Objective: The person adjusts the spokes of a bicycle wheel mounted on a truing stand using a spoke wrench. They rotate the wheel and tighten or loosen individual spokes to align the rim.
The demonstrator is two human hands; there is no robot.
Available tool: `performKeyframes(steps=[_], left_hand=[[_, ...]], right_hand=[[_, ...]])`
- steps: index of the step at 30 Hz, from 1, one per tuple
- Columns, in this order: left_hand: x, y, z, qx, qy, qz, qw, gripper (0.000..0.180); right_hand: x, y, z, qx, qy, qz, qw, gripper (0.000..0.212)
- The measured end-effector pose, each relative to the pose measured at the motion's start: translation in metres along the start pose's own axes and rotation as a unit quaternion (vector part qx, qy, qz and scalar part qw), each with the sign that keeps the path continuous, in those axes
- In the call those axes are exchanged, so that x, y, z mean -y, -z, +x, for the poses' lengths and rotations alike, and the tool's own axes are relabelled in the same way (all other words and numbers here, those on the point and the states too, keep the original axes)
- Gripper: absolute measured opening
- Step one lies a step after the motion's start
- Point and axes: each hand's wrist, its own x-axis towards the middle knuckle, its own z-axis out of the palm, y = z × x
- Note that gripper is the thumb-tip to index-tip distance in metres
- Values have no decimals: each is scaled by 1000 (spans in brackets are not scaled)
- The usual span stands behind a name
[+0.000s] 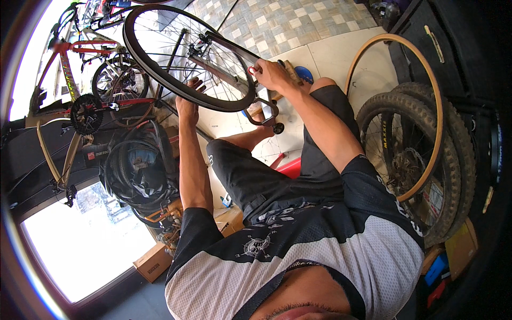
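Observation:
A black-rimmed bicycle wheel (176, 92) is mounted, tilted in view, in a grey wheel truing stand (265, 109). At the wheel's left side is my left hand (188, 103), its fingers apart and stretched toward the rim and spokes. Whether the fingertips touch the wheel I cannot tell. My right hand (273, 76) is closed beside the stand's right arm, near the rim. Between its thumb and fingers shows a small red spoke wrench (252, 70). The stand's black knob (278, 128) points toward me, between my knees.
Bicycle frames (66, 74) and another wheel (120, 80) stand at the left. To my right lean knobby tires (453, 160) and a tan-coloured hoop (438, 106). A blue round dish (304, 73) lies beyond my right forearm. Something red (289, 168) is beneath me.

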Motion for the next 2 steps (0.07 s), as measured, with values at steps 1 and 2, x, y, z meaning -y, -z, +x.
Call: performKeyframes(steps=[1, 2], left_hand=[[-1, -1, 0, 1, 3, -4, 1000, 55], [-1, -1, 0, 1, 3, -4, 1000, 55]], right_hand=[[0, 0, 1, 1, -1, 2, 1000, 27], [0, 0, 1, 6, -7, 3, 1000, 28]])
